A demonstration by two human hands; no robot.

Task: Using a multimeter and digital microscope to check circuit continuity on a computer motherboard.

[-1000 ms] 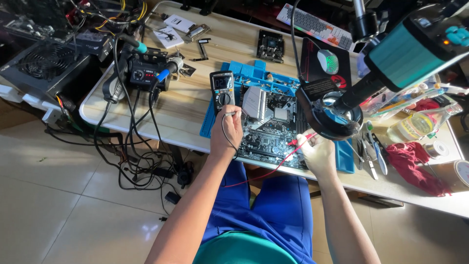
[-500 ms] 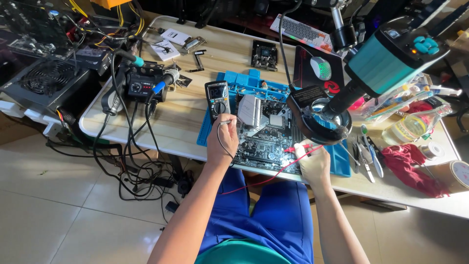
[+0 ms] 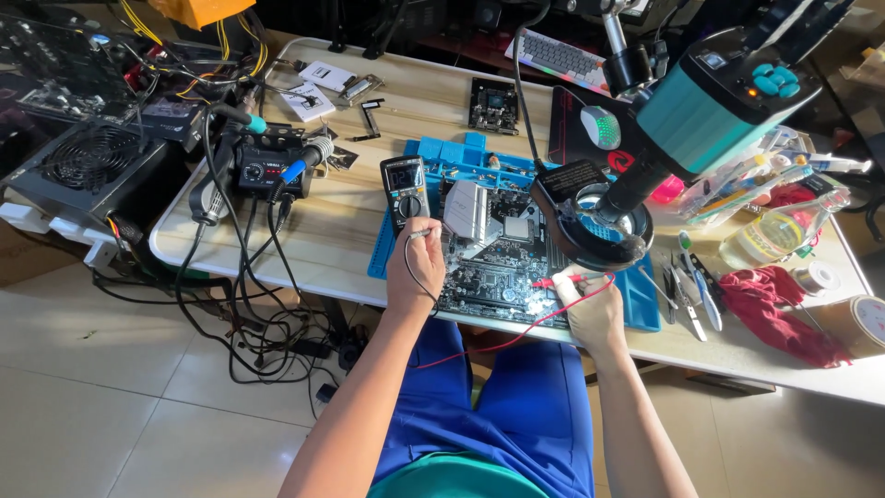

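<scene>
A pale wooden worktop (image 3: 350, 267) with rounded corners stands on a floor (image 3: 111, 406) of large light tiles. Strong light, possibly sunlight, falls across both from the left.

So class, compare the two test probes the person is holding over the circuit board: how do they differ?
The left hand grips a black-leaded probe at the circuit board's left edge, by the multimeter; the right hand holds a red probe lying low near the board's right side, under the ring light. The black lead loops short; the red lead trails long towards the lap. Both are held pen-like.
</scene>
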